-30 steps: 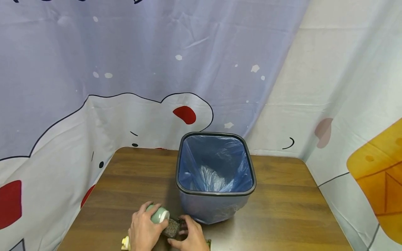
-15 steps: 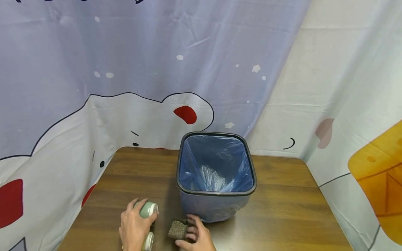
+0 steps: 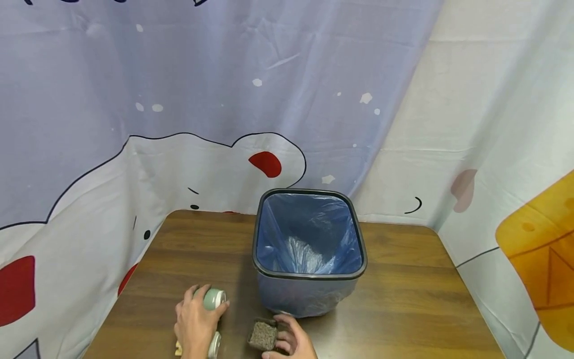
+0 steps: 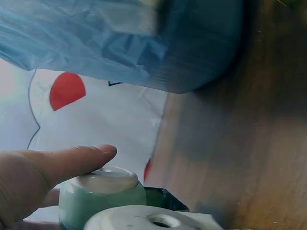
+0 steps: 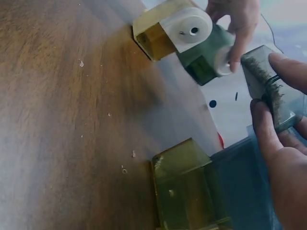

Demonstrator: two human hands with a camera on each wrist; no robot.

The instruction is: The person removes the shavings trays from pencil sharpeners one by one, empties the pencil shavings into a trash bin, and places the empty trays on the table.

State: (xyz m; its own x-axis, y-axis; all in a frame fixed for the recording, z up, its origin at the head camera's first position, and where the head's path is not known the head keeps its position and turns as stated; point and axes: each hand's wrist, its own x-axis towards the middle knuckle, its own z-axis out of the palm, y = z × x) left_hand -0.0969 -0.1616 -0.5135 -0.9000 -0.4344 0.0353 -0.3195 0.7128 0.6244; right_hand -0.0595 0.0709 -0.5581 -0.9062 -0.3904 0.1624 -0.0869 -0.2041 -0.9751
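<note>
My left hand (image 3: 196, 321) grips a green pencil sharpener (image 3: 213, 299) with a white round face; in the left wrist view the thumb lies on that face. Beside it stands a yellow pencil sharpener (image 5: 156, 21), its white face with a dark hole turned to the right wrist camera. With thumb and fingers my right hand (image 3: 294, 341) holds a see-through shavings drawer (image 3: 263, 335) full of grey-brown pencil shavings, apart from the green sharpener. A see-through yellow drawer (image 5: 184, 187) sits on the table near the bin in the right wrist view.
Just beyond the hands, a bin (image 3: 309, 276) with a black rim and blue liner stands on the wooden table (image 3: 417, 299). Small crumbs (image 5: 133, 154) are scattered on the wood. A printed curtain (image 3: 179, 75) hangs behind the table.
The left hand and green sharpener have moved left, away from the shavings drawer. The right hand has shifted slightly right and nearer the front with the drawer.
</note>
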